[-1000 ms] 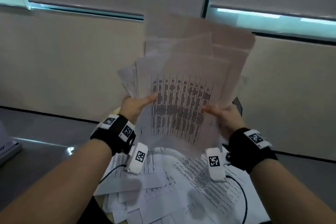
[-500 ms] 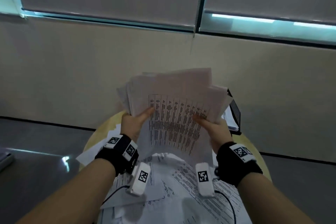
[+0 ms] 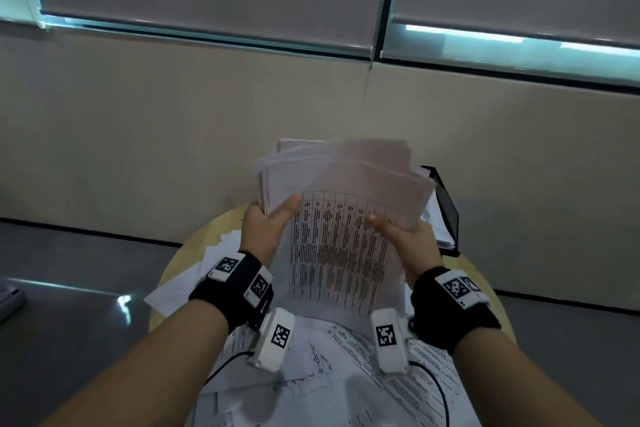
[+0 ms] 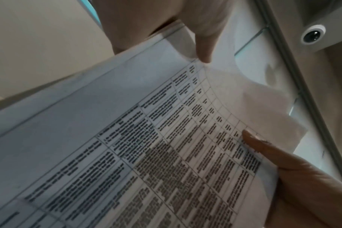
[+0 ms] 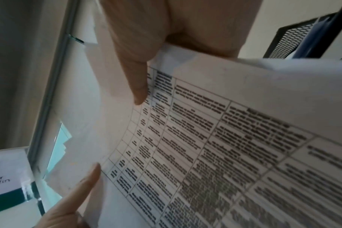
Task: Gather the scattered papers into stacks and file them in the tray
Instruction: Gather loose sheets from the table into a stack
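Left hand [image 3: 263, 229] grips the left edge of the stack [image 3: 341, 218], thumb laid across the printed top sheet and fingers curled behind; right hand [image 3: 412, 243] mirrors it on the right edge, thumb on the table print, fingers hidden behind the paper. I read both as clamping grips. Stack stands nearly upright between the hands, lifted clear of the loose sheets [image 3: 329, 374] littering the round table [image 3: 491, 291] below. Its upper edges are fanned and uneven, several sheets poking out past the others, so it is not squared yet. Black mesh tray [image 3: 446, 204] sits just behind and to the right of the stack, some paper already in it. My judgement: the stack is being jogged before filing. Risks from here: the sheets are thin and bow between the thumbs, visible in both wrist views, so loosening either grip to tap the edges could let inner sheets slide out and drop back onto the pile. Filing while fanned could catch protruding corners on the tray rim and crumple them. Many sheets are left on the table, so the task is far from done.
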Demonstrator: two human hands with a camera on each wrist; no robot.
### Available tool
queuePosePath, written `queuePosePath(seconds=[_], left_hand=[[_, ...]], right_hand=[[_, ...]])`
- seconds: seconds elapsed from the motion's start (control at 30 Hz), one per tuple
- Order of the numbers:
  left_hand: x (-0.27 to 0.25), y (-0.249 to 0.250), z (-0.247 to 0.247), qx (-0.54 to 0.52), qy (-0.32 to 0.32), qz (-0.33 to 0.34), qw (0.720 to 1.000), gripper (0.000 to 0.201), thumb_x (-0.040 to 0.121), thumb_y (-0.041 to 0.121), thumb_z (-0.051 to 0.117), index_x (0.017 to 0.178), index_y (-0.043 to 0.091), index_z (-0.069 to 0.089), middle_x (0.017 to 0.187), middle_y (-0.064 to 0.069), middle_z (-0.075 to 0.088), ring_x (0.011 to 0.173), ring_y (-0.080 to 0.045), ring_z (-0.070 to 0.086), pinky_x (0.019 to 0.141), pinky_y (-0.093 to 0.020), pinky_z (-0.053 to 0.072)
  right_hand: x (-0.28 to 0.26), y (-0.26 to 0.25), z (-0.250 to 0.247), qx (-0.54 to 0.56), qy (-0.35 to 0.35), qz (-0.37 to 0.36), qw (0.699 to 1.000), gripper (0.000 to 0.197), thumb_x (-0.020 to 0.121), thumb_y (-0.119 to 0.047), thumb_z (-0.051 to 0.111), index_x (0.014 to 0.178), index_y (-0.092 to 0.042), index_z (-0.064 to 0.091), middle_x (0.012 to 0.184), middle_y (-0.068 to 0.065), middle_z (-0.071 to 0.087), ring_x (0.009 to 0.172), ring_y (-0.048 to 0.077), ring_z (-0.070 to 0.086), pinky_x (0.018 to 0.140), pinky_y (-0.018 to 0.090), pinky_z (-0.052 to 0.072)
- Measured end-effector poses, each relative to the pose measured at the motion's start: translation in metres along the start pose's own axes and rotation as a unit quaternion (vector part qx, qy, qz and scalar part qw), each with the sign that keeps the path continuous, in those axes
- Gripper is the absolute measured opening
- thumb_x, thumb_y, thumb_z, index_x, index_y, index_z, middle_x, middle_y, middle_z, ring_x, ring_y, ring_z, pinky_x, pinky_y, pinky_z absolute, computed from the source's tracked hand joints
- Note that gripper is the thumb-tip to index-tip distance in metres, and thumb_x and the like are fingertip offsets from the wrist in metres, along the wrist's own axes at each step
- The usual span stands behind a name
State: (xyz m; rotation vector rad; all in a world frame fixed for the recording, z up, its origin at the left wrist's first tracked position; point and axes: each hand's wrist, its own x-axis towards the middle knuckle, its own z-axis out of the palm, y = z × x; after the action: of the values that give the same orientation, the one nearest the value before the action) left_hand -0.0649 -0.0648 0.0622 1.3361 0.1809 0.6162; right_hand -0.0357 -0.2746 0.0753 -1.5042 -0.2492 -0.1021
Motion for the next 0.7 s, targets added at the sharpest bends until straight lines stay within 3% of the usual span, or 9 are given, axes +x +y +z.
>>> queuePosePath(seconds=[0.13, 0.23, 0.33, 0.43, 0.47, 0.5, 0.53, 0.6, 0.7], left_hand=[[0.003, 0.000, -0.007, 0.001, -0.021, 0.016, 1.000, 0.038, 0.078, 0.016, 0.074, 0.108, 0.011, 0.052, 0.101, 0.000, 0.066, 0.091, -0.014, 0.066, 0.070, -0.020, 0.054], [-0.001, -0.003, -0.005, 0.021, -0.051, 0.020, 0.998, 0.039, 0.079, 0.011, 0.073, 0.110, 0.013, 0.050, 0.103, 0.001, 0.064, 0.095, -0.011, 0.063, 0.086, -0.029, 0.052], [-0.006, -0.002, 0.001, 0.030, -0.069, 0.042, 0.996, 0.040, 0.083, 0.009, 0.069, 0.115, 0.017, 0.047, 0.106, 0.007, 0.061, 0.097, -0.004, 0.060, 0.089, -0.024, 0.048], [-0.009, -0.002, 0.002, 0.032, -0.068, 0.054, 0.996, 0.040, 0.083, 0.010, 0.069, 0.116, 0.018, 0.047, 0.109, 0.004, 0.061, 0.100, -0.009, 0.060, 0.090, -0.025, 0.047], [-0.009, -0.001, 0.002, 0.028, -0.067, 0.053, 0.996, 0.039, 0.083, 0.010, 0.069, 0.115, 0.018, 0.048, 0.106, 0.006, 0.062, 0.098, -0.007, 0.060, 0.089, -0.024, 0.048], [-0.009, -0.002, 0.002, 0.023, -0.068, 0.052, 0.996, 0.038, 0.083, 0.010, 0.068, 0.114, 0.019, 0.048, 0.104, 0.008, 0.062, 0.095, -0.003, 0.060, 0.087, -0.022, 0.049], [-0.009, -0.002, 0.002, 0.019, -0.069, 0.052, 0.996, 0.037, 0.083, 0.010, 0.068, 0.113, 0.019, 0.048, 0.102, 0.010, 0.061, 0.094, -0.001, 0.059, 0.086, -0.021, 0.049], [-0.009, -0.002, 0.001, 0.011, -0.067, 0.051, 0.996, 0.032, 0.084, 0.011, 0.067, 0.110, 0.018, 0.050, 0.101, 0.008, 0.062, 0.093, -0.004, 0.060, 0.086, -0.023, 0.050], [-0.007, -0.003, 0.001, 0.003, -0.074, 0.047, 0.996, 0.024, 0.086, 0.010, 0.064, 0.106, 0.020, 0.055, 0.102, 0.004, 0.065, 0.094, -0.010, 0.062, 0.087, -0.027, 0.052]], right_hand=[[-0.005, -0.012, -0.004, 0.012, 0.007, -0.038, 0.999, 0.020, 0.076, -0.009, 0.076, 0.090, -0.020, 0.067, 0.081, -0.007, 0.073, 0.081, 0.011, 0.068, 0.074, 0.025, 0.054], [-0.010, -0.024, -0.005, 0.036, 0.006, -0.053, 0.998, 0.022, 0.077, -0.027, 0.076, 0.097, -0.020, 0.070, 0.093, 0.000, 0.075, 0.091, 0.017, 0.071, 0.082, 0.037, 0.054], [-0.007, -0.040, -0.003, 0.053, 0.020, -0.089, 0.994, 0.045, 0.075, -0.051, 0.069, 0.099, -0.013, 0.072, 0.098, 0.011, 0.074, 0.095, 0.028, 0.069, 0.088, 0.046, 0.053], [-0.001, -0.049, 0.000, 0.051, 0.058, -0.095, 0.992, 0.072, 0.064, -0.066, 0.071, 0.086, 0.002, 0.065, 0.084, 0.024, 0.064, 0.081, 0.019, 0.058, 0.096, 0.051, 0.044], [0.001, -0.049, 0.001, 0.050, 0.065, -0.099, 0.992, 0.067, 0.065, -0.063, 0.072, 0.075, 0.002, 0.058, 0.074, 0.018, 0.054, 0.072, 0.019, 0.048, 0.075, 0.036, 0.043], [0.002, -0.049, 0.002, 0.045, 0.074, -0.101, 0.991, 0.059, 0.069, -0.055, 0.073, 0.067, -0.001, 0.051, 0.068, 0.012, 0.044, 0.066, 0.019, 0.041, 0.072, 0.031, 0.024], [0.004, -0.049, 0.002, 0.038, 0.088, -0.098, 0.991, 0.047, 0.073, -0.045, 0.071, 0.061, -0.006, 0.049, 0.063, 0.009, 0.039, 0.061, 0.018, 0.039, 0.064, 0.030, 0.030], [0.008, -0.048, 0.002, 0.031, 0.117, -0.094, 0.988, 0.023, 0.071, -0.030, 0.066, 0.054, -0.016, 0.058, 0.056, -0.004, 0.048, 0.055, 0.013, 0.045, 0.058, 0.025, 0.033], [0.011, -0.049, 0.002, 0.061, 0.126, -0.095, 0.986, 0.007, 0.067, -0.030, 0.064, 0.061, -0.027, 0.067, 0.077, -0.001, 0.060, 0.067, 0.014, 0.053, 0.063, 0.026, 0.041]])
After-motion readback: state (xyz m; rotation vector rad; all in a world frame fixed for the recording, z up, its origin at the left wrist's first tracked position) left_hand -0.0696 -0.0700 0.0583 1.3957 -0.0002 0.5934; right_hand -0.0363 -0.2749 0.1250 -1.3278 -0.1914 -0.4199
